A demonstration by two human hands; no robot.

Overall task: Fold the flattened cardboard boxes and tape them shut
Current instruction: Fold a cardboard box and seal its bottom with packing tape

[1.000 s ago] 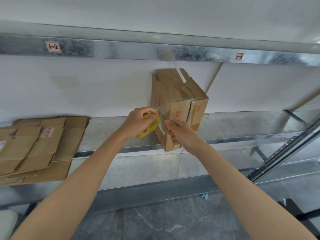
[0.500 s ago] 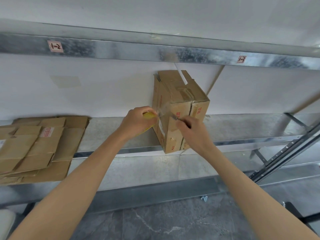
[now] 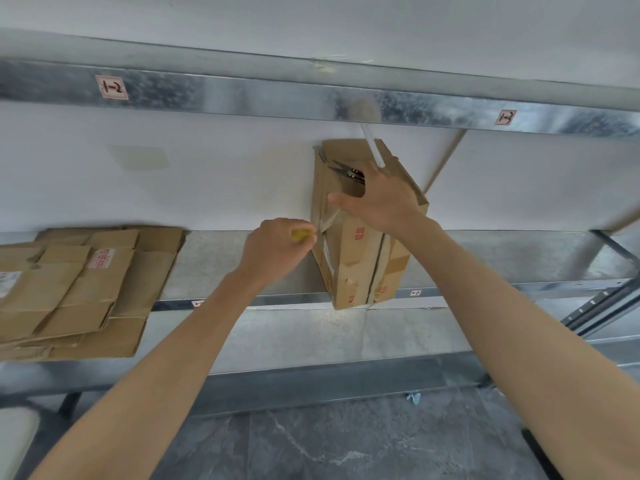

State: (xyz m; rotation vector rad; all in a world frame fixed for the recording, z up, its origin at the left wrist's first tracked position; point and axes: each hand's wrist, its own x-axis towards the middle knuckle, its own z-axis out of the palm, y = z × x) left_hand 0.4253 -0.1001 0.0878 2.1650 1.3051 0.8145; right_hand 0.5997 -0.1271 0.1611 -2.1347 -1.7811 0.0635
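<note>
Fingers of the left hand (image 3: 277,249) are curled tight round a yellow tape roll (image 3: 302,233), of which only a sliver shows between thumb and knuckles. From the roll a clear tape strip (image 3: 330,220) runs toward 2 o'clock and meets the near left edge of the cardboard box (image 3: 356,265). The right hand (image 3: 382,199) lies on the upper part of that box, just at 1 o'clock from the left hand. Its thumb is stretched out toward 9 o'clock across the cardboard, and its other fingers are bent over the handle end of a pair of dark snips (image 3: 344,171), whose blades point toward 10 o'clock. Whether the palm presses on the box cannot be told.

The box stands on end on a metal shelf (image 3: 214,258), slightly at 1 o'clock from the middle of the view. Its lower corner is at the shelf's front lip, and its front face carries red print and a dark seam running top to bottom. A thin white strip (image 3: 372,147) slants up from behind the right hand toward 12 o'clock.

Far out at 9 o'clock, well apart from the box, a stack of flattened boxes (image 3: 79,289) lies on the same shelf. A metal beam (image 3: 242,95) crosses at 12 o'clock, with a label reading "1-2" (image 3: 111,87) at 10 o'clock. Dark stone floor (image 3: 346,445) fills 6 o'clock.
</note>
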